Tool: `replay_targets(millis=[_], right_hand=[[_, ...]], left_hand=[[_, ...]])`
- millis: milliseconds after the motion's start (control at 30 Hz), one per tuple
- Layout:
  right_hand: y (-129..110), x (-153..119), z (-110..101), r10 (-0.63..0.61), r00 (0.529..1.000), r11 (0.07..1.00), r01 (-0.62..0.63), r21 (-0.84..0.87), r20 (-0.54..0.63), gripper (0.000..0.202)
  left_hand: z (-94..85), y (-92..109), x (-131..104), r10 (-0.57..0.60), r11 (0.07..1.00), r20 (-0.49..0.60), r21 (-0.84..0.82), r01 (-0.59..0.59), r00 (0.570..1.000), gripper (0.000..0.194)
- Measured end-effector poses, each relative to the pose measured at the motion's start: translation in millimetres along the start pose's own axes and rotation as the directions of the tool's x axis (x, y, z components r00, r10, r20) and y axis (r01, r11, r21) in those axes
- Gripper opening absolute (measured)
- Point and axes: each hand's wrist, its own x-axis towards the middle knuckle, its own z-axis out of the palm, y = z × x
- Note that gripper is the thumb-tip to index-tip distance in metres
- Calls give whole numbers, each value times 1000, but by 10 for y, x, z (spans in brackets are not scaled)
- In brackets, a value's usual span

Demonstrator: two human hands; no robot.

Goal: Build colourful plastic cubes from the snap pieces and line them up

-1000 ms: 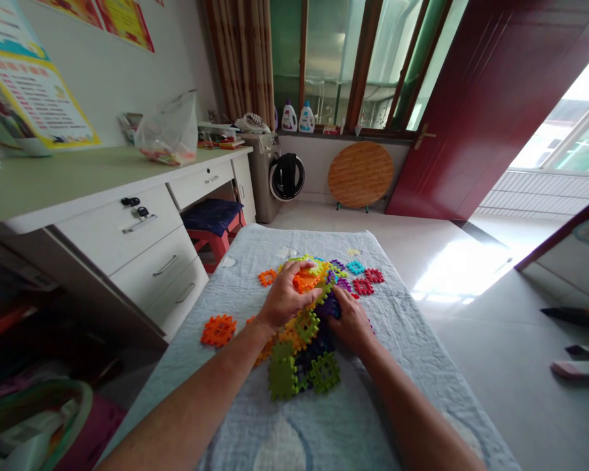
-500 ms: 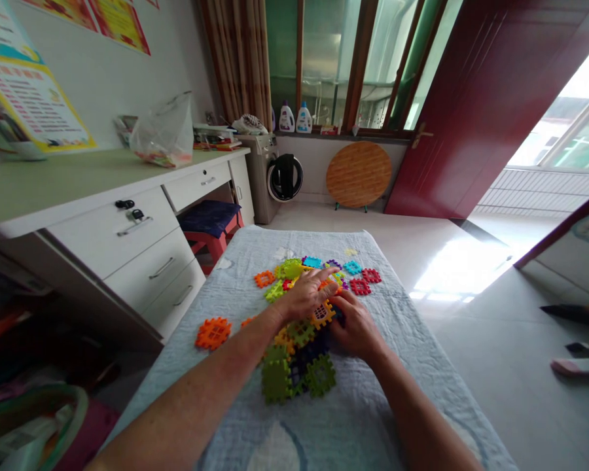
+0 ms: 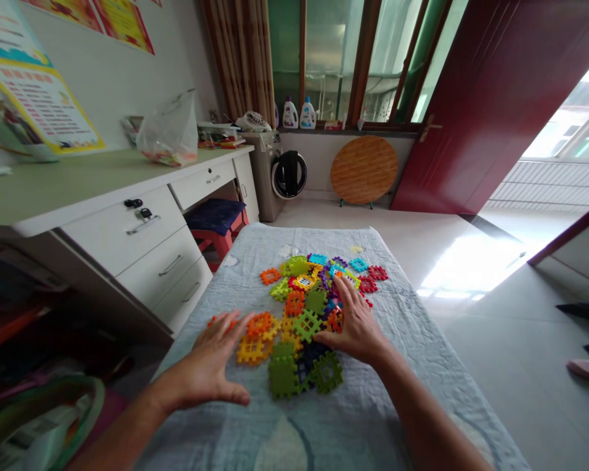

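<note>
A loose pile of plastic interlocking tiles with notched edges lies in the middle of the cloth-covered table (image 3: 383, 405). My left hand (image 3: 203, 363) is open at the pile's left side, fingers spread and thumb apart, partly over an orange tile. Close to its fingertips are another orange tile (image 3: 259, 324) and a yellow tile (image 3: 253, 351). On the right, my right hand (image 3: 358, 324) is open over the pile's edge, near a light green tile (image 3: 307, 325). Dark green tiles (image 3: 283, 379) are nearest to me; red tiles (image 3: 377, 273) and a cyan tile (image 3: 358, 264) are at the far right.
Left of the table stands a white desk (image 3: 127, 229) with drawers, and a stool (image 3: 216, 219) under it. A washing machine (image 3: 264, 173), a round wooden tabletop (image 3: 364, 170) and a red door (image 3: 436, 111) are beyond. At lower left is a basket (image 3: 95, 409).
My hands were together over the pile, at an orange-yellow tile. Now they are apart and open, the left drawn back toward the left. More tiles in the middle are uncovered.
</note>
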Motion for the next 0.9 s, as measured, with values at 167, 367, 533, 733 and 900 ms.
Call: replay_targets(millis=[167, 367, 533, 733, 900], right_hand=[[-20, 12, 128, -43, 998, 994, 47, -96, 46, 110], [11, 38, 137, -71, 997, 997, 72, -39, 23, 93], [23, 72, 176, -72, 997, 997, 72, 17, 20, 91], [38, 110, 184, -92, 996, 994, 91, 57, 6, 78], [21, 131, 175, -78, 995, 990, 85, 116, -65, 61]], left_hand=[[274, 280, 143, 59, 998, -85, 12, -58, 995, 126], [227, 423, 451, 112, 993, -249, -17, -120, 962, 86], [169, 454, 649, 244, 967, -281, -6, -256, 928, 75], [186, 515, 838, 184, 952, -377, -160, -260, 908, 56], [86, 552, 939, 127, 903, -454, -316, -292, 882, 33]])
